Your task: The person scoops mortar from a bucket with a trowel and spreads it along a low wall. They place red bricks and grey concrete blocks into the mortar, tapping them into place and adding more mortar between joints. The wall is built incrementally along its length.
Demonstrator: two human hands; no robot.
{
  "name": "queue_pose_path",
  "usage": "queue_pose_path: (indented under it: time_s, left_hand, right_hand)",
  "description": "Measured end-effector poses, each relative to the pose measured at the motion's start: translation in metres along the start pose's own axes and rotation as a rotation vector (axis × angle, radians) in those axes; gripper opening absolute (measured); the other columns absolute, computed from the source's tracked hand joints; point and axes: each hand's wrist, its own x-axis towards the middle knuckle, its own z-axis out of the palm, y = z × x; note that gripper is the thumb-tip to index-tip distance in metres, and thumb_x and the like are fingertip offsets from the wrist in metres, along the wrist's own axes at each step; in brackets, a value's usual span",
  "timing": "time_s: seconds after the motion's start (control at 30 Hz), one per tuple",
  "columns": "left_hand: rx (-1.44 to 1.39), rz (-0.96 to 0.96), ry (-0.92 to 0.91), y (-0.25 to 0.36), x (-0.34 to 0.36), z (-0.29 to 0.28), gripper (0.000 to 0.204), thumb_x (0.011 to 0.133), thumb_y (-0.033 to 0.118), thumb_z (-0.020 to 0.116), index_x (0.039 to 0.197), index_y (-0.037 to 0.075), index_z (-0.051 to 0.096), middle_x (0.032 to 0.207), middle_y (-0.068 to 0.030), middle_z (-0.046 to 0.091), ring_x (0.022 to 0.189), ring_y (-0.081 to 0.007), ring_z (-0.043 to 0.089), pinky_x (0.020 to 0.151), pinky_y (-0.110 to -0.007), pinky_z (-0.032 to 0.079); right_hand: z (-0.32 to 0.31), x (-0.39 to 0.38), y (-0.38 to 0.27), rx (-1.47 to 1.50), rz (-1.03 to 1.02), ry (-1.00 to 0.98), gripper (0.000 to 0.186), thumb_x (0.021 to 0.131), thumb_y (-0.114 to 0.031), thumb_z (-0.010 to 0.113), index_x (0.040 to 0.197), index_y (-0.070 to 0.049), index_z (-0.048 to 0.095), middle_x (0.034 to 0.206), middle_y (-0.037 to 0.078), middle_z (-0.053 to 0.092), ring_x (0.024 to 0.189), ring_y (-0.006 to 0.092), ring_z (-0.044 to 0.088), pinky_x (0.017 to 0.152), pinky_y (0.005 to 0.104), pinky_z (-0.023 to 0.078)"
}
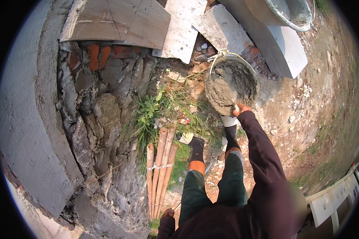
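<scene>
A round bucket (254, 81) of wet grey mortar (227, 88) stands on the ground ahead of me, its pale wire handle resting at the far rim. At its near rim, my right hand (243, 109) is closed around the pale handle of what looks like a trowel (236, 108); any blade is hidden in the mortar. My left hand (168, 213) hangs low by the bundled bamboo poles (160, 167). Its fingers are curled, and their inner side is hidden. Whether it touches the poles cannot be made out.
On the left runs a rough wall (103, 119) of mortar and red brick beside a smooth grey slab (22, 107). Concrete pieces (285, 51) lie beyond the bucket, with another bucket (295, 16) at the far right. Weeds (155, 109) and rubble surround my feet.
</scene>
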Motion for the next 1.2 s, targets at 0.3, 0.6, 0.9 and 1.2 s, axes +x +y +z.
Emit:
queue_pose_path:
  time_s: [0.3, 0.6, 0.9, 1.2]
  left_hand:
    - [-0.232, -0.128, 0.192, 0.073, -0.066, -0.023, 0.051, 0.084, 0.043, 0.058, 0.118, 0.005, 0.056, 0.109, -0.0145, 0.061, 0.106, -0.0242, 0.056, 0.092, -0.034, 0.041]
    - [-0.491, 0.146, 0.121, 0.054, -0.086, 0.003, 0.058, 0.082, 0.051, 0.054, 0.116, 0.004, 0.055, 0.113, -0.0164, 0.059, 0.109, -0.0273, 0.054, 0.093, -0.036, 0.04]
    - [-0.86, 0.025, 0.253, 0.049, -0.059, 0.018, 0.052, 0.083, 0.045, 0.057, 0.113, 0.003, 0.057, 0.109, -0.0155, 0.061, 0.103, -0.0278, 0.057, 0.088, -0.038, 0.043]
    - [-0.662, -0.012, 0.187, 0.018, -0.013, 0.033, 0.032, 0.082, 0.033, 0.051, 0.101, 0.011, 0.065, 0.094, -0.011, 0.066, 0.089, -0.028, 0.061, 0.078, -0.037, 0.046]
  right_hand:
    - [-0.025, -0.059, 0.051, 0.419, -0.135, -0.031, 0.05, 0.071, -0.019, 0.067, 0.111, 0.008, 0.054, 0.094, 0.016, 0.064, 0.078, 0.0219, 0.062, 0.069, 0.0331, 0.05]
    - [-0.244, -0.253, -0.146, 0.13, -0.477, -0.217, 0.049, 0.07, -0.026, 0.07, 0.108, 0.002, 0.06, 0.069, 0.008, 0.061, 0.052, 0.0149, 0.057, 0.05, 0.0303, 0.046]
    - [-0.403, -0.427, -0.499, -0.64, -1.207, 0.316, 0.045, 0.068, -0.032, 0.066, 0.105, -0.006, 0.061, 0.082, 0.017, 0.064, 0.077, 0.032, 0.063, 0.069, 0.0376, 0.05]
    - [-0.341, -0.462, -0.581, -0.889, -1.413, 0.887, 0.038, 0.076, -0.03, 0.06, 0.11, -0.016, 0.055, 0.086, 0.011, 0.056, 0.081, 0.0328, 0.06, 0.07, 0.0419, 0.049]
